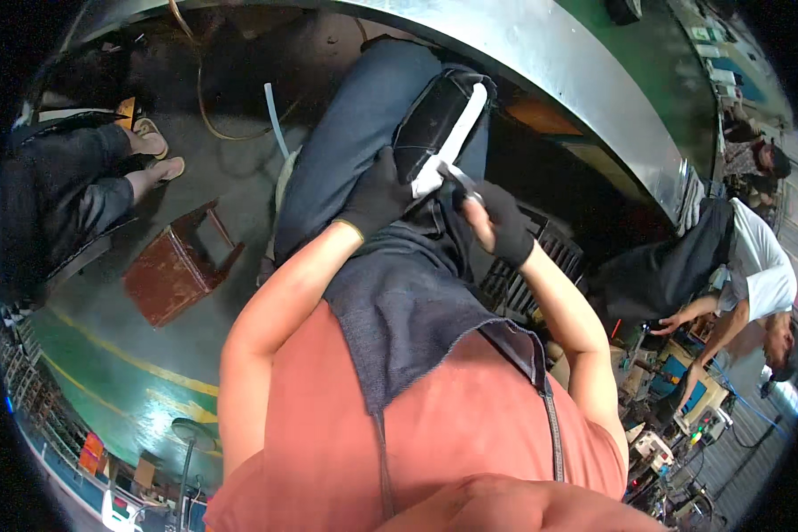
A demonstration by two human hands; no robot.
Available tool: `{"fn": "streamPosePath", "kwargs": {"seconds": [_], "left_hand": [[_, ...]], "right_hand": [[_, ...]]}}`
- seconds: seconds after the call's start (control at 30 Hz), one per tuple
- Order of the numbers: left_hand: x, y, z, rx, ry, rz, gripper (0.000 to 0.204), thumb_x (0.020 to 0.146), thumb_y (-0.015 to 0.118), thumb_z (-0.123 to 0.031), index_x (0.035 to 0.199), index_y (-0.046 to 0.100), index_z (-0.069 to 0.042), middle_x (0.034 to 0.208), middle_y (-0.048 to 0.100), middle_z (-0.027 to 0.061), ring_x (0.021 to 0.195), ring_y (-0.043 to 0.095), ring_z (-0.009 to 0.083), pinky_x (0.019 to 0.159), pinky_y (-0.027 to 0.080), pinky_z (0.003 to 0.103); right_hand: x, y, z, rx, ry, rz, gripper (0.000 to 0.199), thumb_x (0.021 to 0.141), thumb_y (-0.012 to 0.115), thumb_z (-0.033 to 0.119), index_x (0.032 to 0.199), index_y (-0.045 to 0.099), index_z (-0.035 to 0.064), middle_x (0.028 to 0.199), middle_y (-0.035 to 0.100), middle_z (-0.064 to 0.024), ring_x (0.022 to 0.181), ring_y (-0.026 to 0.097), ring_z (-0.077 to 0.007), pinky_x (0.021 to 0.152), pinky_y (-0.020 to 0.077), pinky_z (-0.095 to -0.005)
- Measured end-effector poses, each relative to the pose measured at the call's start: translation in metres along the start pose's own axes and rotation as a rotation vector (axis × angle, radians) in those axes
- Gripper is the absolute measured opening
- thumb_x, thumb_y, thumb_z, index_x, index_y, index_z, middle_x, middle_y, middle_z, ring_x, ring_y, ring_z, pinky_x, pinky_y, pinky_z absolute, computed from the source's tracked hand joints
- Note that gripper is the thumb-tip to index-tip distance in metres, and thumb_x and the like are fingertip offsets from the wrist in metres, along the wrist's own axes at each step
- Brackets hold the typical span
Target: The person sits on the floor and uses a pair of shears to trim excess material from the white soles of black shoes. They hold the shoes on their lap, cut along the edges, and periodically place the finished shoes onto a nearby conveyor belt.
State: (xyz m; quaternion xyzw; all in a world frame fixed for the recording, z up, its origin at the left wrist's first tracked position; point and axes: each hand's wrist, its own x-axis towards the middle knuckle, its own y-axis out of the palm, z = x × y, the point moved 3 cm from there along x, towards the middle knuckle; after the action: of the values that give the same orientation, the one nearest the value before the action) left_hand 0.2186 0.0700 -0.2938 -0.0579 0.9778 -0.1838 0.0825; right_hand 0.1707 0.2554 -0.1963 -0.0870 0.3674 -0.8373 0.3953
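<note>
A long, narrow white strip (463, 127) lies lengthwise over the black cloth (418, 124) on the seated person's lap; its far end is rounded, and its near end spreads into a broader, uneven piece between the hands. The left hand (374, 197), in a matte black knit glove, has its fingers bent against that near end; whether they pinch it, I cannot tell. The right hand (503, 223), gloved alike but with bare skin showing at the thumb, has its fingers curled closed around a small tool (460, 181) with a grey metallic glint, right beside the strip. Beneath the cloth are smooth dark blue trousers (341, 133); nearer lies a coarse-woven dark apron (417, 319). Beyond the knees curves the desk (550, 58), brushed silvery metal. A scuffed, boxy brown stool (170, 275) rests on the floor to the left.
</note>
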Motion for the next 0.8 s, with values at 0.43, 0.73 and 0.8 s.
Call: {"fn": "streamPosePath", "kwargs": {"seconds": [0.43, 0.73, 0.8], "left_hand": [[-0.009, -0.017, 0.001, -0.040, -0.074, 0.141, 0.094, 0.072, 0.074, -0.032, 0.138, 0.017, 0.005, 0.107, 0.055, 0.0345, 0.096, 0.058, 0.0455, 0.077, 0.048, 0.044], [-0.006, -0.015, 0.007, 0.047, -0.020, 0.111, 0.089, 0.075, 0.071, -0.031, 0.139, 0.018, 0.003, 0.105, 0.056, 0.0326, 0.093, 0.058, 0.0453, 0.077, 0.048, 0.045], [-0.005, -0.014, 0.007, 0.045, -0.011, 0.122, 0.088, 0.076, 0.070, -0.030, 0.139, 0.018, 0.003, 0.108, 0.055, 0.0327, 0.097, 0.057, 0.0451, 0.079, 0.047, 0.045]], "right_hand": [[-0.011, 0.038, 0.017, 0.168, 0.293, -0.154, 0.029, 0.094, 0.048, 0.025, 0.089, 0.057, -0.0023, 0.072, 0.056, -0.0114, 0.066, 0.053, -0.0198, 0.062, 0.0423, -0.0318], [-0.005, 0.035, 0.031, 0.266, 0.353, -0.129, 0.042, 0.096, 0.041, 0.034, 0.101, 0.059, -0.0029, 0.091, 0.064, -0.0234, 0.084, 0.063, -0.0322, 0.073, 0.0474, -0.0382], [0.008, 0.046, 0.023, 0.244, 0.577, 0.084, 0.036, 0.096, 0.042, 0.028, 0.100, 0.059, -0.0023, 0.091, 0.063, -0.0225, 0.084, 0.062, -0.0316, 0.073, 0.0470, -0.0383]]}}
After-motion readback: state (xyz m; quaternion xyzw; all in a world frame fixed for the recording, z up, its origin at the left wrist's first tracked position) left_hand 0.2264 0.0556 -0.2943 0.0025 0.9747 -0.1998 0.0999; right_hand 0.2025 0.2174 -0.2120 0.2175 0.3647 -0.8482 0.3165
